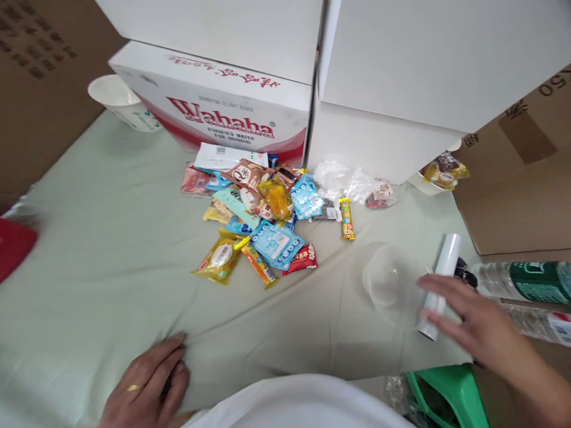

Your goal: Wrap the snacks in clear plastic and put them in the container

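My left hand (147, 380), a ring on one finger, rests on the pale green cloth at the front left, fingers slightly bent and nothing visible in them. At the right, my right hand (464, 315) has its thumb and fingers spread beside a clear plastic bowl (386, 282). The bowl is blurred, and I cannot tell whether the fingertips touch its rim. A white cylinder (447, 255) lies partly beneath that hand. Wrapped snacks form a loose pile in the middle, with blue packets (277, 244), a yellow packet (222, 257) and a red packet (306, 259).
White cartons (223, 119) stand behind the pile. A white paper tub (134, 113) is at the back left, and a white bowl (430, 185) of snacks at the back right. Water bottles (535, 282) lie at right, above a green plastic object (464, 386). Something red (15, 246) shows at left.
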A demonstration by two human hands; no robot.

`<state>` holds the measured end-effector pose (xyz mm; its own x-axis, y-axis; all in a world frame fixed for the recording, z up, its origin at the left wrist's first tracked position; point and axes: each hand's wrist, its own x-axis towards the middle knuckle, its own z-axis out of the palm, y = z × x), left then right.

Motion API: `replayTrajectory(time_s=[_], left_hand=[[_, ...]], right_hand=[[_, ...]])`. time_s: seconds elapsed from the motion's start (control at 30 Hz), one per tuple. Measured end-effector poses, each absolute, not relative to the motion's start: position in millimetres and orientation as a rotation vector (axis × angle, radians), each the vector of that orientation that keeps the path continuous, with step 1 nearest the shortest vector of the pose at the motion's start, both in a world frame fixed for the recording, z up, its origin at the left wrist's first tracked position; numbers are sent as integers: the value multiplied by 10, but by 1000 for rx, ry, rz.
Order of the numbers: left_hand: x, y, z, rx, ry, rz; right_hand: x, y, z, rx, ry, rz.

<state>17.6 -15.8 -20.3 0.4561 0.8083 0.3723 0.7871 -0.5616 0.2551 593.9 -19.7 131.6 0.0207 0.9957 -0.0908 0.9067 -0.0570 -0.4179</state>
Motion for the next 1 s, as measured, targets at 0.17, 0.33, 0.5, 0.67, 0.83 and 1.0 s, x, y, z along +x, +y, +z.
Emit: replayTrajectory(time_s=[0.17, 0.33, 0.5, 0.67, 0.83, 1.0], left_hand=[[234, -146, -140, 2663, 1447, 701], [223, -176, -176, 2644, 1419, 738], [235, -193, -164, 2605, 1358, 825], [188, -178, -88, 2506, 1238, 905], [79, -167, -73, 2424, 1109, 954], [43, -176, -110, 2314, 1069, 992]], right_hand=[[5655, -590, 799, -2113, -2135, 415], [5703, -128, 721, -2229, -2140, 148], [5452, 345, 1274, -2249, -1930, 164], [4871, 1190, 1335, -2332, -1853, 295], [4757, 2299, 786, -2743, -1512, -37], [4907, 2682, 633, -2771, -1616, -49]])
